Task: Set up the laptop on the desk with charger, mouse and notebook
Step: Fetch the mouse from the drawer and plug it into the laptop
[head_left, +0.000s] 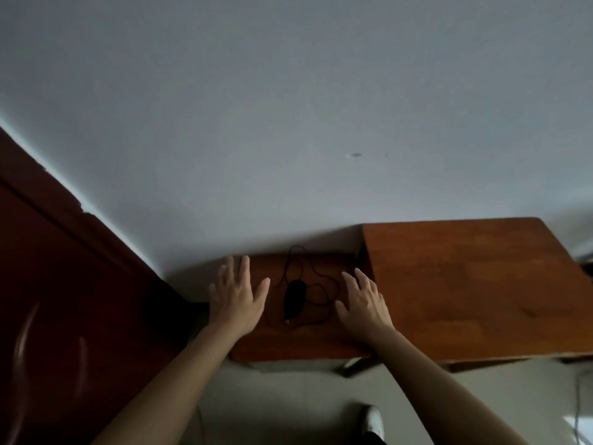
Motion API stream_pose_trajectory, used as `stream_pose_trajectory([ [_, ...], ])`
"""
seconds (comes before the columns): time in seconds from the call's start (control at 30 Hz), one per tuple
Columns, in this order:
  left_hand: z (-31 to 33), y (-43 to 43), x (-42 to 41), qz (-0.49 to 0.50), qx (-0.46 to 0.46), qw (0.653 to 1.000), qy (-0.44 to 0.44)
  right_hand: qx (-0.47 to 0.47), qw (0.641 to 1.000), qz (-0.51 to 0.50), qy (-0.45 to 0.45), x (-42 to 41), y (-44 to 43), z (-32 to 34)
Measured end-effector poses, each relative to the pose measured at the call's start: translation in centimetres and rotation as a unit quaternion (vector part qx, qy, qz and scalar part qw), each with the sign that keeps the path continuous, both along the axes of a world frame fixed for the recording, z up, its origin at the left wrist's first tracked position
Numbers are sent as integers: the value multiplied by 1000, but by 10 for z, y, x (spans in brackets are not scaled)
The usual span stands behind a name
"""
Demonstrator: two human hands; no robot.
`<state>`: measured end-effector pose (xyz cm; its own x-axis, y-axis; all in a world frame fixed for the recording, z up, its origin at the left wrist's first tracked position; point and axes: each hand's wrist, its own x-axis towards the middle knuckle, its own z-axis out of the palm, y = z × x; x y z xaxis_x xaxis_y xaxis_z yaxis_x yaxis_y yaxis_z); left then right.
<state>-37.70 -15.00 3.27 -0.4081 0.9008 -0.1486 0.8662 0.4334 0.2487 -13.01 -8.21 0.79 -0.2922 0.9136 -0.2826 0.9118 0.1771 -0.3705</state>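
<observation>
A dark red-brown cabinet (64, 300) fills the left side, with a narrow shadowed gap between it and the left edge of a low wooden table (308, 345). The left hand (236, 297) is spread flat over that edge, fingers straight and splayed, holding nothing. In this dim light it may be resting on the wood or hovering just above it. A strip of bare wood separates its thumb from the black mouse (293, 298), which lies mid-table with its cord (322, 279) looped toward the wall (288, 123). The right hand (364, 301) is just past the cord, fingers likewise open and holding nothing. Its fingertips are near the raised left edge of the taller desk (465, 290), which runs on toward the right.
</observation>
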Motion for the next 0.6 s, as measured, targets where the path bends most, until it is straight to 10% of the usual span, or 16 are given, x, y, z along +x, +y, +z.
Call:
stream_pose_trajectory([
  [0.37,-177,-74,9,132,-117,965,-192,-194,969,-142,49,13,-91,-166],
  [0.6,-290,-106,30,365,-119,857,-345,-319,870,-331,178,27,-111,-286],
])
